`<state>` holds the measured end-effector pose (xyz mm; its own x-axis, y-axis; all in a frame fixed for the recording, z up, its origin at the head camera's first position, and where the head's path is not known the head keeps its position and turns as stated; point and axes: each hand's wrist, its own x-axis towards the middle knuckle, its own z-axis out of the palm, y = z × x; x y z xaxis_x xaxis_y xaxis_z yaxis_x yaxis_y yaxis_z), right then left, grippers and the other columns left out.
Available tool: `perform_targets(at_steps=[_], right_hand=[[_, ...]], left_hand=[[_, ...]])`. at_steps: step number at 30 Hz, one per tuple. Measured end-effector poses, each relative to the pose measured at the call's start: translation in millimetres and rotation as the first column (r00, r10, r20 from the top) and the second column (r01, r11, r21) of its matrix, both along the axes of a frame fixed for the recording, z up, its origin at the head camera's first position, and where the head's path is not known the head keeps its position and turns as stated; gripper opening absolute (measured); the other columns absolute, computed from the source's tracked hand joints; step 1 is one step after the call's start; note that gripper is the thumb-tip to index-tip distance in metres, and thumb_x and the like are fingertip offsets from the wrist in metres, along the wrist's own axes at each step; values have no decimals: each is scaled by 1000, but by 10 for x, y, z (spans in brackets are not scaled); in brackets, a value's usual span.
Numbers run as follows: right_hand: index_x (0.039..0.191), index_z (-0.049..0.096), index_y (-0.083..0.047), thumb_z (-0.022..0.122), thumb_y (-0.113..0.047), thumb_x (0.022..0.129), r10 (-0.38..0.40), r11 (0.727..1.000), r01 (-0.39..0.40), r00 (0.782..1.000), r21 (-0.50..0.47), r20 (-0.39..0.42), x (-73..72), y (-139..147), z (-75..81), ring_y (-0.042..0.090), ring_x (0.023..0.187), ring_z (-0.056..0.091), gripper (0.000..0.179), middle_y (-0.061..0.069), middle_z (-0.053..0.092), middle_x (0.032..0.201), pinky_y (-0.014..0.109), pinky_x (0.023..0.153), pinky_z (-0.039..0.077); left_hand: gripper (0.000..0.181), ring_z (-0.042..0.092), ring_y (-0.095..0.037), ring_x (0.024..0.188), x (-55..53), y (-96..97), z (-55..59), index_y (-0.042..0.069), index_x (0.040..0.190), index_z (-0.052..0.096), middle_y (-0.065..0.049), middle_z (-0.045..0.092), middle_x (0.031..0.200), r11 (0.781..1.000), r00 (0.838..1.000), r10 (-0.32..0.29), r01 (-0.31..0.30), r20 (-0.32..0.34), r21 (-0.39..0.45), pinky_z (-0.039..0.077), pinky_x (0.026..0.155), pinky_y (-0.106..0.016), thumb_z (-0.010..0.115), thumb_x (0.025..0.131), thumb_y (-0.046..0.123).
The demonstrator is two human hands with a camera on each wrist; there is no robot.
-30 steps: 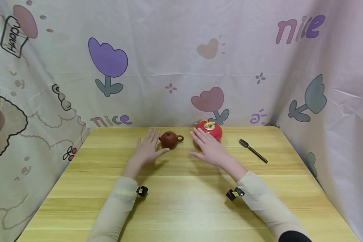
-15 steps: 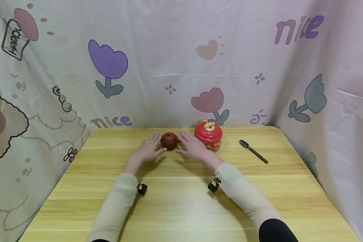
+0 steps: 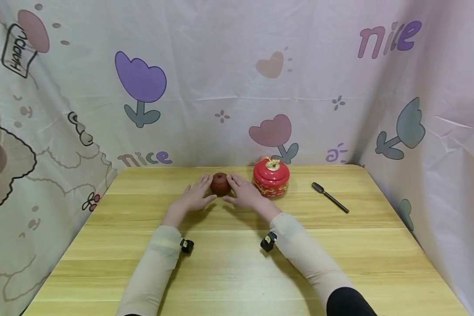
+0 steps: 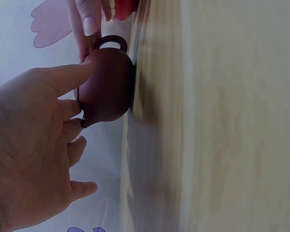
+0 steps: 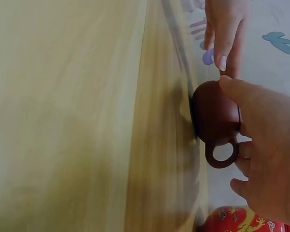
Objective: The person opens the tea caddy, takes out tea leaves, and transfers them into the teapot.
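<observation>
Plainly, we see the brown teapot (image 3: 220, 184) on the tabletop (image 3: 221, 276) between two hands, about equally near both, its spout (image 4: 89, 120) toward the left hand (image 3: 195, 196), its handle (image 5: 219, 165) toward the right hand (image 3: 243, 193); both have loosely extended fingers, neither wrapped around it.

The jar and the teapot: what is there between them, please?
The right hand lies between the jar and the teapot; the head view shows this.
</observation>
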<state>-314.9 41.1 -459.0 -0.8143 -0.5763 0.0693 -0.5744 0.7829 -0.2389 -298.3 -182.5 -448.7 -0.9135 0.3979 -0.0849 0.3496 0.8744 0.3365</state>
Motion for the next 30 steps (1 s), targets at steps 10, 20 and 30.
perform_targets(at_steps=[10, 20, 30], right_hand=[[157, 17, -11, 55, -54, 94, -29, 998, 27, 999, 51, 21, 119, -17, 49, 31, 151, 19, 85, 15, 21, 163, 51, 120, 26], [156, 20, -11, 58, -54, 92, -26, 998, 25, 1000, 66, 16, 211, 28, 50, 32, 150, 23, 86, 15, 22, 162, 51, 119, 27], [157, 19, -12, 59, -54, 91, -16, 998, 14, 999, 54, 30, 338, 116, 39, 32, 151, 21, 88, 15, 19, 163, 52, 120, 25]], left_hand=[[75, 4, -36, 152, 80, 18, -5, 7, 157, 9, -17, 5, 164, 1000, 1000, 8, -8, 11, 10, 11, 116, -69, 46, 102, 41], [77, 6, -37, 152, 191, 63, -2, 5, 157, 10, -17, 6, 164, 1000, 1000, -7, 7, -7, -10, 12, 116, -69, 48, 100, 42], [77, 9, -39, 151, 337, 105, 26, 4, 156, 11, -20, 7, 163, 999, 999, -38, 37, -11, -7, 12, 117, -67, 48, 101, 41]])
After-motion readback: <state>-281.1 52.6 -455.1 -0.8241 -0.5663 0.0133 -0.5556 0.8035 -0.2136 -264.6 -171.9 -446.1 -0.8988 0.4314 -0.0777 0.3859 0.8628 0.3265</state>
